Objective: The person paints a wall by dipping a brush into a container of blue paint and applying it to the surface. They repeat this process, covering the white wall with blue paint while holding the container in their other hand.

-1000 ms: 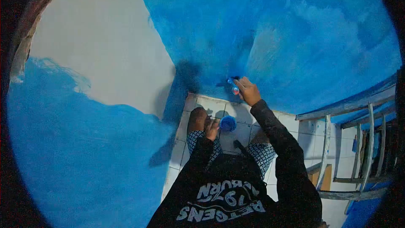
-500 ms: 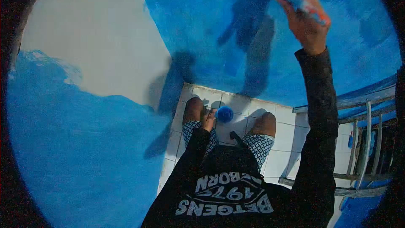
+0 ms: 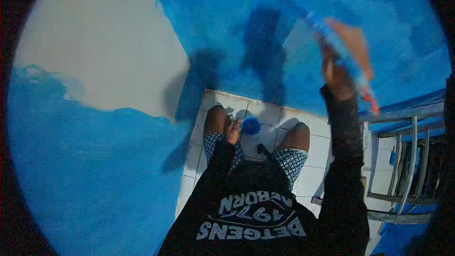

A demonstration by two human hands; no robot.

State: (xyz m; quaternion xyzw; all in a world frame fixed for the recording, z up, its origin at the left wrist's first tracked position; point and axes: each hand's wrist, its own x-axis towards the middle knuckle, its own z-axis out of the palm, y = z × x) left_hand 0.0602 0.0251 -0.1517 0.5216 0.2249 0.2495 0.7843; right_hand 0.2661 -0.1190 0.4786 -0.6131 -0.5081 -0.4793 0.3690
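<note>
Blue paint over a pale wall, white tiles below.
The wall (image 3: 227,14) is deep blue with one off-white unpainted patch (image 3: 104,52). The floor (image 3: 265,114) is white square tile with dark grout. The cup (image 3: 250,125) is blue. The brush (image 3: 339,50) is blue with an orange-red end. The shorts (image 3: 289,161) are a black-and-white lattice check. The sweater (image 3: 251,208) is black with white lettering. The ladder (image 3: 407,161) is pale grey, smeared blue.

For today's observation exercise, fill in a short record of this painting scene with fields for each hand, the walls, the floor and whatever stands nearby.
Right hand: raised at the wall, gripping a paintbrush with a blue and red handle, motion-blurred
Left hand: low by the knee, holding a small container of blue paint
Front wall: covered in blue, streaky in places
Side wall: blue below, unpainted above
Floor: white tiles
Nearby: paint-spattered ladder at right
</note>
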